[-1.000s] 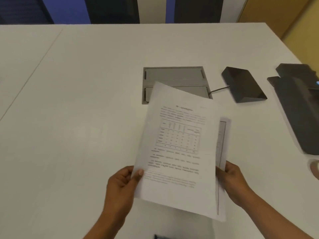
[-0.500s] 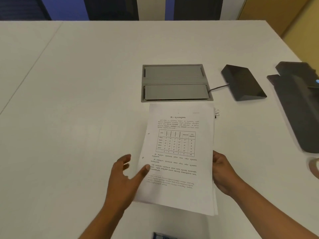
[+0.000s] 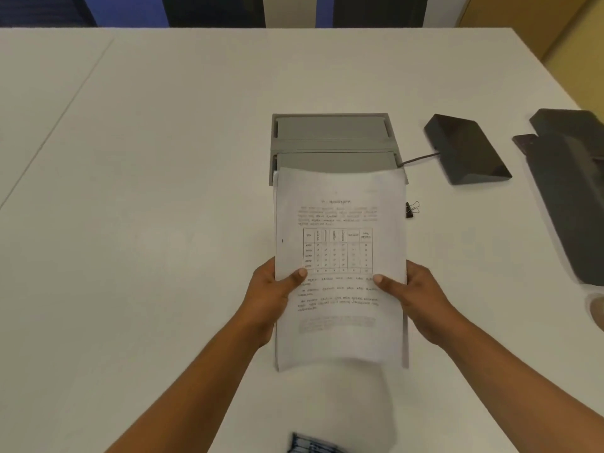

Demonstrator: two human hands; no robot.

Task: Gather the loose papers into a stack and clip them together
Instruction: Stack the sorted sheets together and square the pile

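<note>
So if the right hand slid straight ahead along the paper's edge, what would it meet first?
Probably the binder clip on the table beside the papers; depth is unclear, since the right hand may pass above it.

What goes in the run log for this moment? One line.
left hand: holds papers | right hand: holds papers | clip: on table, unused

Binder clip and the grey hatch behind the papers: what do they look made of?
The binder clip looks like metal: a black body, probably painted, with thin bright wire handles. The grey hatch set in the table looks matte, with no glare; plastic or coated metal, I can't tell which. The papers in both hands are plain white printed sheets that bend.
</note>
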